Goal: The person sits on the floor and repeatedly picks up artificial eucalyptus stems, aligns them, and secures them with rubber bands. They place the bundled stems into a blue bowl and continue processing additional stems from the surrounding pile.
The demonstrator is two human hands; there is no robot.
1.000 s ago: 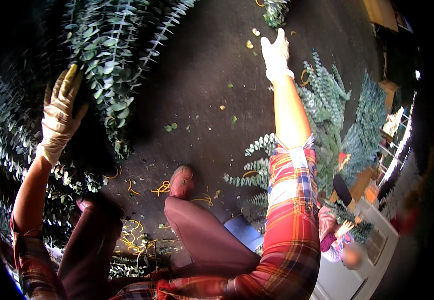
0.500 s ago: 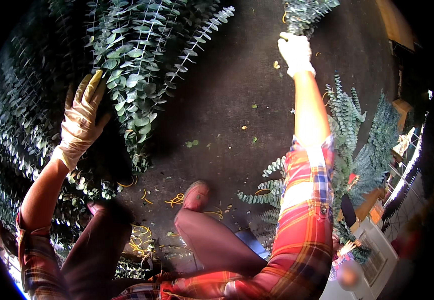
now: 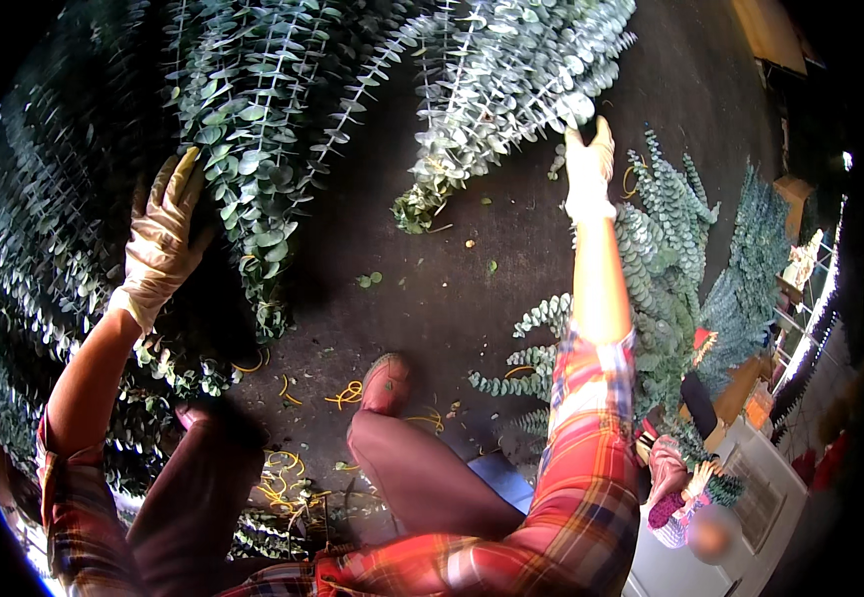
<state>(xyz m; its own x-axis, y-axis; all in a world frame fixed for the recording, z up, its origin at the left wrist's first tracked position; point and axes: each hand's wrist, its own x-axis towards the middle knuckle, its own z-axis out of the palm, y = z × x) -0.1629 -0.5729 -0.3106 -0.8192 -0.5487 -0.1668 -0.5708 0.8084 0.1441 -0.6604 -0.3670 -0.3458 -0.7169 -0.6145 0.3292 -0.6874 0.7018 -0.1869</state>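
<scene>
Both my hands wear pale, thin gloves. My left hand (image 3: 160, 237) rests with fingers stretched out against a big pile of eucalyptus branches (image 3: 253, 139); its fingertips touch the leaves. At the upper centre a loose bunch of silvery eucalyptus (image 3: 511, 90) lies with its tapered end toward me. My right hand (image 3: 589, 169) reaches out to the right edge of this bunch. Its thumb and fingers stand apart, touching or nearly touching the leaves, with nothing visibly gripped between them.
More eucalyptus (image 3: 656, 269) lies right of my right arm. Yellow ties (image 3: 278, 478) and leaf scraps litter the dark floor (image 3: 402, 289) around my shoe (image 3: 387, 383). At the lower right another person (image 3: 685, 497) handles greenery beside a pale panel (image 3: 770, 478).
My right hand was closed on the eucalyptus at the upper right. The bunch now lies farther left and nearer, and that hand has opened. My left hand has hardly moved.
</scene>
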